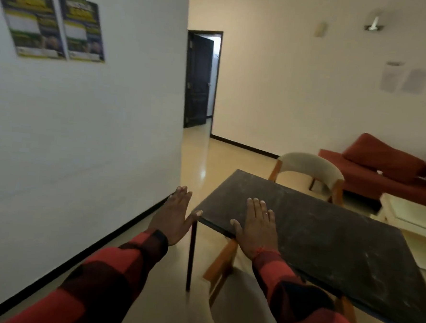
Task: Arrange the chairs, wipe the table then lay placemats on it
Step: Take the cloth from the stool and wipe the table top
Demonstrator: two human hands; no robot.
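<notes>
Both arms in red-black check sleeves reach forward. Right hand (257,229) lies flat, fingers straight and together, palm down on the near left part of the dark worktop (327,233), thumb at the near edge; ring on one finger. Left hand (176,215) is flat too, fingers straight, held beside the worktop's near left corner, thumb tip touching or just at the corner, rest of the hand off the top, over the floor. Neither hand holds anything. Worktop surface looks dusty, pale smudges across it. Near chair (238,305), beige back and wooden frame, sits under the near edge, below the right arm. Far chair (311,170), same kind, stands at the far side, close to the edge, contact can't be told. Red sofa (381,169) behind it at right. White wall at left with two posters (53,24); dark open door (198,80) further back.
</notes>
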